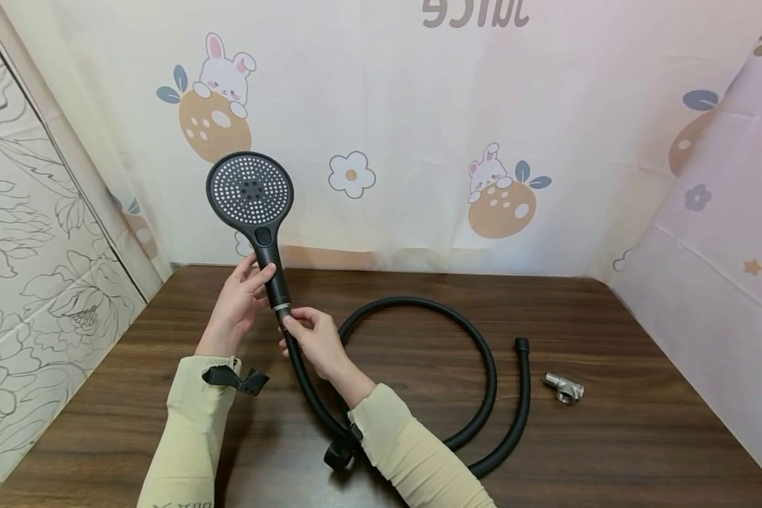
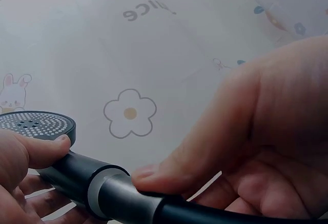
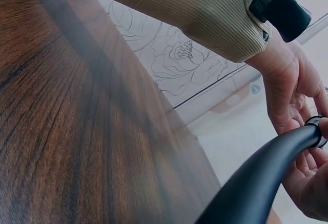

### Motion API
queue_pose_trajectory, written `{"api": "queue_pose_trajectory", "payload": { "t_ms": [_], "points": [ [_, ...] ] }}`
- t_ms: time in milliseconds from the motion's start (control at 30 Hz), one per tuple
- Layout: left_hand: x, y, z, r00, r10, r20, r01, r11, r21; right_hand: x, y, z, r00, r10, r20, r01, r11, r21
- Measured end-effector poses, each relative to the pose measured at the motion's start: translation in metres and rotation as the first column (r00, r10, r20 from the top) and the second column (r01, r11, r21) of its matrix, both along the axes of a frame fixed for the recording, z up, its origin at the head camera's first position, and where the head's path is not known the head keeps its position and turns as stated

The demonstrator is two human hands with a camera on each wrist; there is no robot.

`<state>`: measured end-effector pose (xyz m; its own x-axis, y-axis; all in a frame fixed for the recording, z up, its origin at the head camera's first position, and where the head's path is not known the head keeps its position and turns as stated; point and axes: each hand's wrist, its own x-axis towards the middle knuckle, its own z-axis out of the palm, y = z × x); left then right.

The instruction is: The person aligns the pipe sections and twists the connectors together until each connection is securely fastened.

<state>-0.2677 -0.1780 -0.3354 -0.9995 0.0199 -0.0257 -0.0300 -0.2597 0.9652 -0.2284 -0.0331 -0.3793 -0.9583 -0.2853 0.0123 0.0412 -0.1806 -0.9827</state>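
Above the left part of the counter (image 1: 584,458), a black shower head (image 1: 250,189) is held up, tilted, its nozzle face toward the person. The left hand (image 1: 236,303) has its grip clamped on the handle, thumb in front and fingers behind, probably to steady it. The right hand (image 1: 320,342) has its grip pinched on the collar (image 2: 130,198) of a black hose (image 1: 490,381), just below the handle, seemingly to keep both in line. A pale ring (image 2: 97,193) shows at the joint; how tightly the parts sit together I cannot tell. The rest of the hose loops on the counter, likely laid loose to leave slack, and its free end (image 1: 522,346) points toward the far edge. Just right of that end, apart from it, lies a metal fitting (image 1: 565,388), presumably set aside while both hands are busy.

Counted: one shower head, one metal fitting, two hands, two black wrist straps (image 1: 222,375), and apparently one hose, though the right sleeve (image 1: 413,444) hides part of it.
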Motion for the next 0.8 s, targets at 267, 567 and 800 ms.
{"api": "queue_pose_trajectory", "payload": {
  "t_ms": [267, 567, 800],
  "points": [
    [0.0011, 0.0016, 0.0005, 1.000, 0.008, -0.006, -0.008, 1.000, -0.019, -0.0014, 0.0031, -0.0004, 1.000, 0.029, -0.003, -0.029, 0.999, -0.025],
    [0.0009, 0.0030, -0.0010, 1.000, 0.007, 0.001, -0.007, 1.000, -0.027, -0.0018, 0.0051, -0.0026, 1.000, 0.024, -0.012, -0.024, 1.000, -0.015],
    [0.0004, 0.0023, -0.0007, 1.000, 0.014, 0.000, -0.014, 1.000, -0.021, -0.0011, 0.0037, -0.0005, 1.000, 0.020, -0.012, -0.020, 0.999, -0.031]
  ]
}}
